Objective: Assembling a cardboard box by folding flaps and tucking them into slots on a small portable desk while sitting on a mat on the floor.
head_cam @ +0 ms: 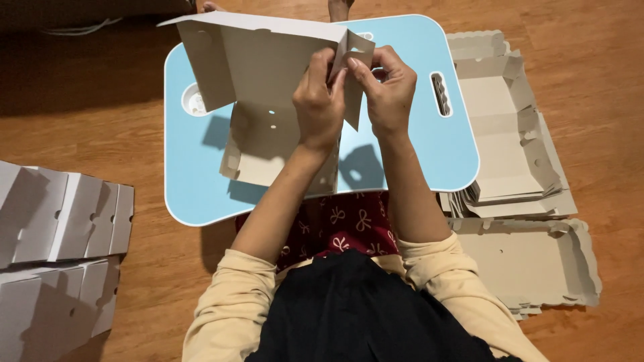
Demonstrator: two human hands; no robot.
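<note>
- Two hands are busy with one white cardboard box blank, held up over the light blue lap table.
- The box blank is half folded. One big panel stands up toward 11 o'clock, and a lower panel rests on the table.
- The left hand pinches a small flap at the box's right corner. Its fingers are closed tight on the cardboard.
- The right hand pinches the same flap from the 3 o'clock side. Its fingers are curled in and touch the cardboard too.
- The two hands sit just beside each other, thumbs almost meeting.
- Both forearms reach up from 6 o'clock, with cream sleeves pushed back to the elbows.
- At 3 o'clock, a pile of flat brown box blanks lies on the wooden floor.
- At 4 o'clock, more flat blanks lie stacked.
- At 8 o'clock, folded white boxes sit in a pile.
</note>
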